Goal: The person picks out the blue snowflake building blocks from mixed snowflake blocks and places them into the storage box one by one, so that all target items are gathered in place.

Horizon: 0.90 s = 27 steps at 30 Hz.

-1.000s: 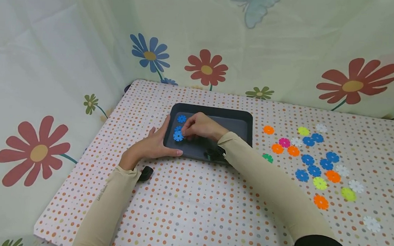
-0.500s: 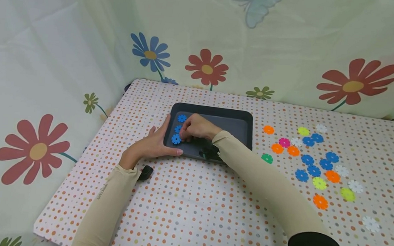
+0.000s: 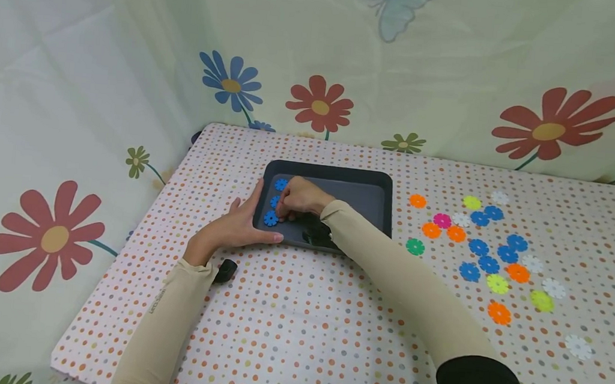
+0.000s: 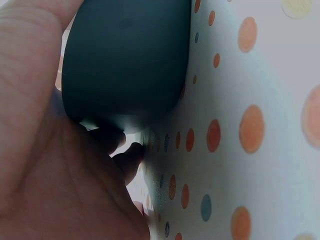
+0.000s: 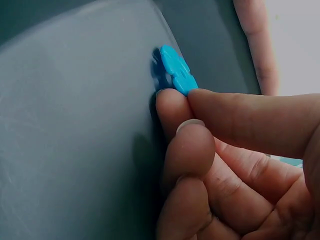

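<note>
A dark grey rectangular tray [image 3: 363,197] lies on the table, its left corner held by my left hand [image 3: 233,227]. The thumb runs along the tray's front rim and the fingers along its left side. My right hand [image 3: 302,196] reaches into the tray and pinches a blue flower-shaped plastic disc [image 3: 270,218] by its edge. In the right wrist view this blue disc [image 5: 177,69] shows edge-on at the fingertips, close over the tray floor. Farther back along the tray's left side lie a second blue disc [image 3: 275,201] and a third blue disc [image 3: 281,184], forming a column.
Right of the tray, several loose discs lie scattered on the dotted table [image 3: 295,342]: blue discs [image 3: 507,254], orange discs [image 3: 499,312], yellow discs [image 3: 541,301], white discs [image 3: 579,346], a pink disc [image 3: 442,220] and a green disc [image 3: 414,246]. A flower-print curtain [image 3: 459,59] hangs behind.
My right hand has shifted slightly left and toward me, bringing the front blue disc nearer the tray's left wall and apart from the middle one. The left hand has stayed on the tray corner.
</note>
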Each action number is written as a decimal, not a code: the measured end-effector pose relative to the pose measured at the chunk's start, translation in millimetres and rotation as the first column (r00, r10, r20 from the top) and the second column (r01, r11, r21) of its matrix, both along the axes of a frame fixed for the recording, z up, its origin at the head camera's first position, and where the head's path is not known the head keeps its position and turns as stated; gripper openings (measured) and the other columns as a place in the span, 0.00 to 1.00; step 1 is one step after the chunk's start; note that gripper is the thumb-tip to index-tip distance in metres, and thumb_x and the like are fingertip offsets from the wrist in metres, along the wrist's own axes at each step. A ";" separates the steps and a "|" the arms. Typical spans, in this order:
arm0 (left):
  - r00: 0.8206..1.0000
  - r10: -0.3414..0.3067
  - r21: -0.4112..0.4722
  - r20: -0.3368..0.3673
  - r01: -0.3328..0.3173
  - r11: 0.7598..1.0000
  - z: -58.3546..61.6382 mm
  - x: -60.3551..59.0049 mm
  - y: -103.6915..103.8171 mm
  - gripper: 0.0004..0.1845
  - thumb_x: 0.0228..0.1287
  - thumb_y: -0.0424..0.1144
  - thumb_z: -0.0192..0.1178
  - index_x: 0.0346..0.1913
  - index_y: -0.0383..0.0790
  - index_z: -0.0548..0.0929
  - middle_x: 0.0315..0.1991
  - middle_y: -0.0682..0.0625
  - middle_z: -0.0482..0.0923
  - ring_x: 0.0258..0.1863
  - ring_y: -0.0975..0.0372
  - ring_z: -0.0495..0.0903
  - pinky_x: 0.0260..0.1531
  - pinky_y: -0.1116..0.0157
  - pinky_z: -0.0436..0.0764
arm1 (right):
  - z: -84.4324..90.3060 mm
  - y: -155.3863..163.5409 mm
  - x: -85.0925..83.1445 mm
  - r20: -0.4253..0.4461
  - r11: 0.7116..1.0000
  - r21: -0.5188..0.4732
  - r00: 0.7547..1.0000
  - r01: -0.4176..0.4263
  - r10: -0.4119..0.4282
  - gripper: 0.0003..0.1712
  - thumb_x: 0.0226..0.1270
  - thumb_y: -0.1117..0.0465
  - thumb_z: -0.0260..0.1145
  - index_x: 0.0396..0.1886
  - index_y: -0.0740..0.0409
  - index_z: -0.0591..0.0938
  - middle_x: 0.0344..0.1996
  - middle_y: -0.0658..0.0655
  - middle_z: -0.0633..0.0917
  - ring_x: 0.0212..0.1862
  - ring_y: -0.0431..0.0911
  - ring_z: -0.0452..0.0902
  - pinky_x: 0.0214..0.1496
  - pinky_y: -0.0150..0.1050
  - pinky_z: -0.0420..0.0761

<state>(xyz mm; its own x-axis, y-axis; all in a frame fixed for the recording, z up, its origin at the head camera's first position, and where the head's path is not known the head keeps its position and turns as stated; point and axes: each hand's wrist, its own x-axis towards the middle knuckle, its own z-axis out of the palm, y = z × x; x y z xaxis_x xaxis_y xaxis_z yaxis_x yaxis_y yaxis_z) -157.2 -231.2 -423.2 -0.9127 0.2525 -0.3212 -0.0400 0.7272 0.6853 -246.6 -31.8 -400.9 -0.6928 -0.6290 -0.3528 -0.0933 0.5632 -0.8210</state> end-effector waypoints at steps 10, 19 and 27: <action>1.000 -0.009 -0.010 0.005 0.009 1.000 2.1 1.6 -1.4 0.76 0.56 0.74 0.72 0.86 0.60 0.22 0.88 0.48 0.33 0.82 0.36 0.23 0.75 0.29 0.45 | 0.5 -1.8 1.9 0.003 0.999 -0.024 1.000 -0.027 0.027 0.06 0.67 0.73 0.75 0.29 0.65 0.91 0.25 0.57 0.90 0.27 0.43 0.86 0.33 0.34 0.85; 1.000 0.002 -0.012 0.010 -0.002 1.000 0.7 2.4 -1.6 0.76 0.56 0.75 0.72 0.86 0.62 0.22 0.88 0.48 0.33 0.82 0.36 0.23 0.74 0.28 0.46 | 0.9 1.0 1.3 -0.080 0.995 0.009 0.992 -0.095 0.095 0.06 0.69 0.71 0.74 0.30 0.66 0.91 0.25 0.57 0.89 0.28 0.43 0.85 0.35 0.36 0.86; 1.000 -0.001 -0.019 0.026 0.002 1.000 1.7 1.5 -1.5 0.76 0.56 0.75 0.72 0.85 0.62 0.21 0.88 0.45 0.35 0.82 0.36 0.23 0.74 0.28 0.46 | 1.6 8.8 -0.3 -0.031 0.994 -0.059 0.995 -0.095 0.093 0.05 0.72 0.70 0.71 0.35 0.68 0.91 0.29 0.58 0.90 0.28 0.44 0.85 0.35 0.35 0.84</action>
<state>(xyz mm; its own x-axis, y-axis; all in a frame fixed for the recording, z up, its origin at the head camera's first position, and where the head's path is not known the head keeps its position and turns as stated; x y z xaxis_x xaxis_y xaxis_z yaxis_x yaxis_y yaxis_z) -155.7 -232.7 -421.5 -0.9037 0.2474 -0.3494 -0.0563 0.7404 0.6698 -246.9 -22.9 -399.3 -0.6388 -0.7112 -0.2934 -0.1668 0.5003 -0.8496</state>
